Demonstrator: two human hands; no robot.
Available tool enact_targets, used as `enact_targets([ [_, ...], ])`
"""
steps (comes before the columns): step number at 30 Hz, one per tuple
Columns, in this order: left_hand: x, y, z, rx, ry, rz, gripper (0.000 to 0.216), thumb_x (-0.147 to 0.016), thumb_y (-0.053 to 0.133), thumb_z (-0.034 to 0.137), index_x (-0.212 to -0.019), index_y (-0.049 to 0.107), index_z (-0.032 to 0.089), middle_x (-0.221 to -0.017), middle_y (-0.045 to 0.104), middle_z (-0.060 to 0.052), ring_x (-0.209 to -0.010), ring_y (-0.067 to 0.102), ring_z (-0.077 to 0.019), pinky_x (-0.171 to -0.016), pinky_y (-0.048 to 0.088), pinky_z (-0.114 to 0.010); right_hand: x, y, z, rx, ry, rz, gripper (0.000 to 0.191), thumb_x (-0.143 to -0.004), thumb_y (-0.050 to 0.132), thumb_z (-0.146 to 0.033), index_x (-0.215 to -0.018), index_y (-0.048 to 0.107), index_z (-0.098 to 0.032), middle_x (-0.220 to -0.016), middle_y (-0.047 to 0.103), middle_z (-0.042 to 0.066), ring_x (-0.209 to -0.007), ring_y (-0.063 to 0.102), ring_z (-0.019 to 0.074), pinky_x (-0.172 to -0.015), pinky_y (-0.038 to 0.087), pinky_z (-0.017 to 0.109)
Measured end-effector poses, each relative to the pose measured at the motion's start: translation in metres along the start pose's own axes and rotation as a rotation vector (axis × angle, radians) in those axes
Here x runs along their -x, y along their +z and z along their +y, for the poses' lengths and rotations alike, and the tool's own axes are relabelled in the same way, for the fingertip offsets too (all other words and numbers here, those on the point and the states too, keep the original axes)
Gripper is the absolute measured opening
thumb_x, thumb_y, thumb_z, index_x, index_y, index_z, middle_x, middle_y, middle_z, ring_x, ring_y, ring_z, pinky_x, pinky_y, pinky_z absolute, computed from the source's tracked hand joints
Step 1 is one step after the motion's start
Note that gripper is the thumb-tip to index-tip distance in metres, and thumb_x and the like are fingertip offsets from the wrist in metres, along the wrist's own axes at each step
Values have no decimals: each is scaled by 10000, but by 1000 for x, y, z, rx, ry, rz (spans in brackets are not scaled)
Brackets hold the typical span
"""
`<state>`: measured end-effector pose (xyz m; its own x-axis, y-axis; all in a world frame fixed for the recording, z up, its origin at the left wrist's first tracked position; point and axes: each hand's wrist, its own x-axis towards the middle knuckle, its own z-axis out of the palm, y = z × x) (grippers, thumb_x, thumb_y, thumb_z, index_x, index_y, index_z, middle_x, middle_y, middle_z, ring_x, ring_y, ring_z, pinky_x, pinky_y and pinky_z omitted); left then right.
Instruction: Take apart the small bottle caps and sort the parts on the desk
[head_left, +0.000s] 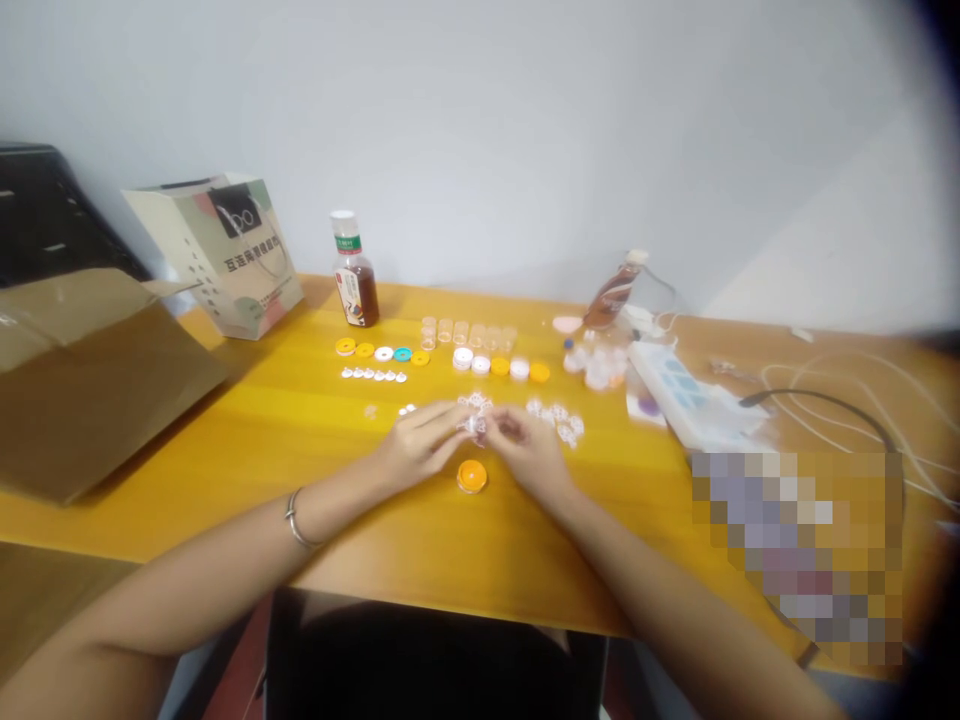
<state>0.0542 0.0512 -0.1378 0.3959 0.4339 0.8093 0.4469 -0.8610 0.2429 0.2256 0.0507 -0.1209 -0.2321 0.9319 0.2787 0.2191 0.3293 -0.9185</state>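
The left hand (424,438) and the right hand (529,452) meet above the middle of the yellow-brown wooden worktop (390,545), fingers drawn in to a narrow pinch on a small, clear plastic piece (473,425) between their fingertips. The right hand's grip is partly blurred, though its fingertips appear to bear on the piece's right side. On the near side of both hands, apart from them, sits a round orange plastic cap (472,476), rimmed face up. For sound handling, light and even pressure is advised, since thin plastic may flex or slip; one hand should steady the piece while the other adjusts it, low over the worktop, without brushing the loose white-and-clear plastic parts (556,414) to the right or the orange, white and teal round caps (403,355) lined up beyond the left hand. As to appearance, the piece looks transparent and shiny, with whitish highlights and a faint purplish tint; fingers and blur obscure its outline, so its exact form and any defect cannot be determined.
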Motion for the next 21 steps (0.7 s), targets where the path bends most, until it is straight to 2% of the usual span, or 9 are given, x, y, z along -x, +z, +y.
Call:
enact_targets([
  [3,1,-4,-4,-98,93,-15,300,-831,507,115,-1128,516,151,-987,638,-88,-915,604,-147,-819,518,-272,-3,-3,1,89,-17,33,97,-739,548,-234,-701,611,-170,-652,670,7,-608,621,131,-604,488,243],
  [7,0,-13,-10,-250,150,-25,277,-833,508,130,-1108,528,153,-971,646,-95,-902,614,-159,-784,529,-265,-13,-16,10,85,97,119,130,-756,510,-221,-682,598,-160,-613,667,13,-567,619,132,-569,480,242],
  [9,-1,-16,-11,-255,106,-40,267,-836,505,139,-1102,533,147,-963,644,-99,-896,612,-161,-785,529,-273,-18,-21,15,134,87,137,158,-769,511,-250,-705,623,-160,-657,680,26,-601,624,145,-587,478,257],
  [15,0,-12,-12,-63,-116,-26,293,-852,495,165,-1144,510,140,-984,637,-97,-818,623,-126,-779,531,-267,-25,-12,33,410,-125,111,160,-765,578,-302,-752,695,-194,-733,630,45,-692,567,167,-666,447,301],
  [21,2,-8,-11,11,-209,-30,293,-843,521,201,-1132,530,151,-964,644,-80,-822,624,-128,-782,527,-273,-33,-6,49,537,-141,114,147,-759,607,-312,-759,698,-197,-750,578,47,-772,527,192,-728,411,331],
])
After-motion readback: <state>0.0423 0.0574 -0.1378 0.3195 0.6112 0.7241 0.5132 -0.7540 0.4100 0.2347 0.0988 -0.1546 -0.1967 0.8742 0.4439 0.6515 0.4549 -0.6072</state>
